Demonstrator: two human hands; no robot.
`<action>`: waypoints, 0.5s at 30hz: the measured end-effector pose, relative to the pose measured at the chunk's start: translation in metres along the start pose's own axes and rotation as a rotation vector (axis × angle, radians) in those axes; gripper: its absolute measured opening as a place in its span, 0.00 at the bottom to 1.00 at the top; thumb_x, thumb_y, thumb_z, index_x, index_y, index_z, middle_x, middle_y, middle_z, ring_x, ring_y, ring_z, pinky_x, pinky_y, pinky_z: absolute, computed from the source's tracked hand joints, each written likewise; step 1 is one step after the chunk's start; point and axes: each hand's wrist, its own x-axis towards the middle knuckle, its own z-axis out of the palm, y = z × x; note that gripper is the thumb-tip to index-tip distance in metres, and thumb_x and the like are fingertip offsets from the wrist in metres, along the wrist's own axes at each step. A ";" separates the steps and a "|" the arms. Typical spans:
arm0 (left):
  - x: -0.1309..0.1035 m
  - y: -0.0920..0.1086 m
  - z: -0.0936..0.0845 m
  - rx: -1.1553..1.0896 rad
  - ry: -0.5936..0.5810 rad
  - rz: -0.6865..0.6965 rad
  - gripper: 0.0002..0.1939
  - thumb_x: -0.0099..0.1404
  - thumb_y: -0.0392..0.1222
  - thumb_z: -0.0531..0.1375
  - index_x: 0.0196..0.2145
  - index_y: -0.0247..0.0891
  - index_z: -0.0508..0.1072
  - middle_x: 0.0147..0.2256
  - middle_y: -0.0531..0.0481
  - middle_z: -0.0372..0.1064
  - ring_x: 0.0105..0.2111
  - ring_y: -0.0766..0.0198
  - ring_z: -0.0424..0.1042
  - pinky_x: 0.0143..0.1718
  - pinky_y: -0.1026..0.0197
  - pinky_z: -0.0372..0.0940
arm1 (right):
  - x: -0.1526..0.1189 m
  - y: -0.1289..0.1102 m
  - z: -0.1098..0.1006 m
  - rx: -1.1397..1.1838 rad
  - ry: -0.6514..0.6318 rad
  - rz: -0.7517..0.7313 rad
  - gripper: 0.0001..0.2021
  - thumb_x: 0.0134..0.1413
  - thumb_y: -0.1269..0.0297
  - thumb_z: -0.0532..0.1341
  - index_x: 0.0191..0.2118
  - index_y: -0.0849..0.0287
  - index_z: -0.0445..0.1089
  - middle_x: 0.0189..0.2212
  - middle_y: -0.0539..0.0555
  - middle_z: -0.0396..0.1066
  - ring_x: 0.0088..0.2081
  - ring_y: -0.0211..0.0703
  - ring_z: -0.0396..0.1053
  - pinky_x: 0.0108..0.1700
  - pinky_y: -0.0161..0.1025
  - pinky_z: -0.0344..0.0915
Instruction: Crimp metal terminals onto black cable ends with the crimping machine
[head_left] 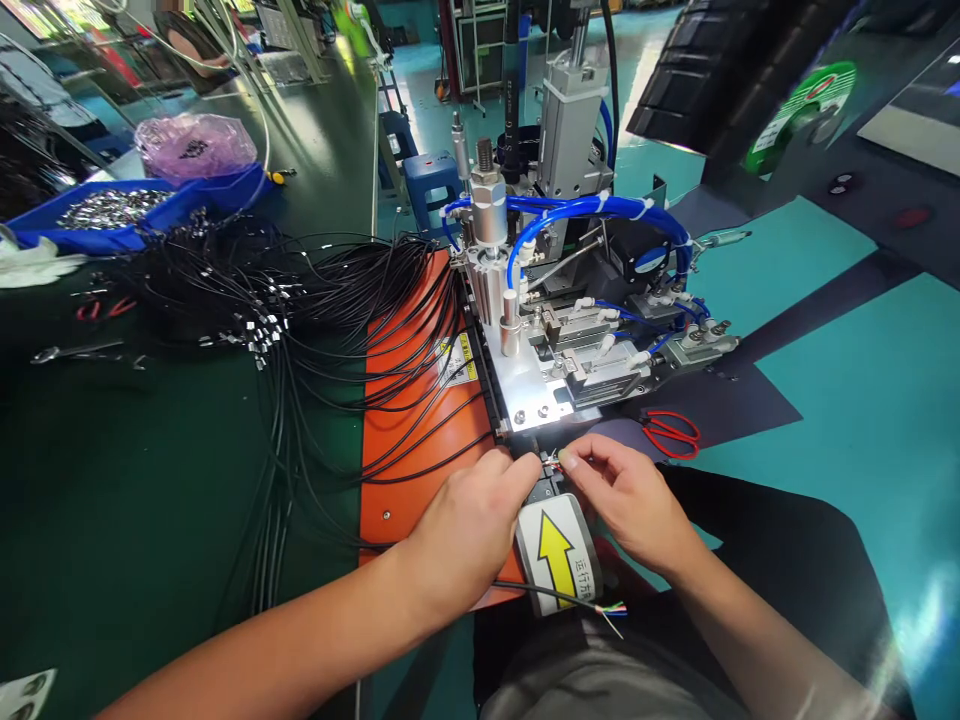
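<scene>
My left hand (487, 500) is closed at the front of the machine's small dark track, its thumb and forefinger pressed together; what they grip is hidden. Close to its right, my right hand (622, 495) pinches thin wires (556, 461) between thumb and forefinger, just above the track. The wires are tiny, with whitish and reddish bits showing. Below both hands sits a white guide cover (556, 550) with a yellow arrow. A black cable (540, 590) passes under my left wrist and over this cover, its stripped end fanning into coloured strands (613, 609).
Ahead stands a metal machine (525, 380) with cylinders and blue air hoses (600, 205). Many black cables (405, 270) cross the orange plate (412, 440) on the left. Blue trays (112, 215) of small metal parts lie farther left. Red-handled scissors (671, 433) lie right of the machine.
</scene>
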 end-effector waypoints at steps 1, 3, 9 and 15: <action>0.000 0.000 0.000 -0.004 0.001 0.003 0.10 0.73 0.36 0.47 0.38 0.39 0.67 0.33 0.50 0.62 0.32 0.63 0.64 0.32 0.62 0.59 | 0.000 0.000 0.000 -0.006 0.003 -0.001 0.13 0.63 0.52 0.59 0.36 0.58 0.69 0.30 0.49 0.70 0.30 0.35 0.65 0.31 0.32 0.63; 0.000 -0.001 0.001 -0.016 0.005 0.005 0.10 0.73 0.36 0.47 0.38 0.39 0.67 0.33 0.50 0.62 0.32 0.63 0.64 0.33 0.62 0.59 | 0.000 0.000 0.000 -0.005 -0.003 -0.001 0.13 0.63 0.53 0.59 0.36 0.58 0.69 0.30 0.49 0.70 0.30 0.35 0.65 0.31 0.31 0.63; 0.000 -0.002 0.001 -0.016 0.024 0.014 0.10 0.73 0.37 0.47 0.37 0.39 0.67 0.32 0.50 0.61 0.31 0.63 0.63 0.32 0.62 0.58 | 0.001 0.001 0.001 0.031 -0.039 0.019 0.15 0.63 0.50 0.58 0.37 0.58 0.69 0.24 0.47 0.66 0.26 0.35 0.64 0.27 0.32 0.62; -0.001 -0.001 0.002 0.001 0.038 0.017 0.09 0.72 0.36 0.48 0.36 0.39 0.67 0.31 0.50 0.61 0.30 0.63 0.62 0.31 0.62 0.57 | 0.003 0.005 -0.001 0.110 -0.076 0.055 0.16 0.64 0.49 0.57 0.38 0.58 0.68 0.22 0.47 0.65 0.23 0.36 0.63 0.27 0.34 0.62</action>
